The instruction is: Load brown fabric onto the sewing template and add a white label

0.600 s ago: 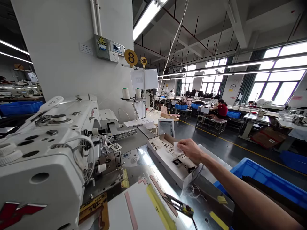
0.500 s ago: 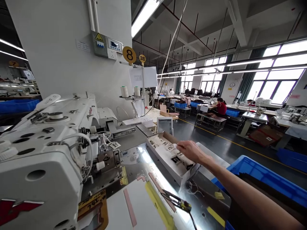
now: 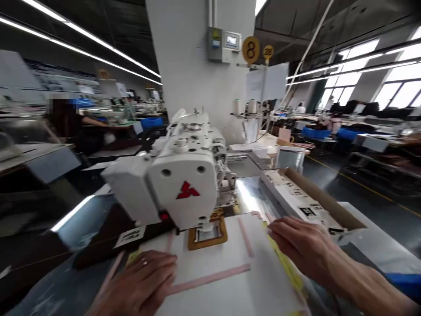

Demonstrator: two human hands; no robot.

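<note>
Right hand (image 3: 302,245), withdrawn from the label box (image 3: 305,202), now lies open beside the open left hand (image 3: 141,283) on the white template (image 3: 210,259), near desk edge.

Your landmark is the sewing machine head (image 3: 179,184). It overhangs the far part of the white template board (image 3: 213,281), so passage beneath it is low and tight around the orange clamp frame (image 3: 208,235). On the near side of the head the board lies open between your left hand (image 3: 141,285) and your right hand (image 3: 301,245). Right of the head, the long cardboard label box (image 3: 309,197) walls off that side. Behind and right of the head the thread stand (image 3: 245,114) and a small screen (image 3: 288,159) block reach. Left of the head, the steel table (image 3: 79,219) offers open surface.
</note>
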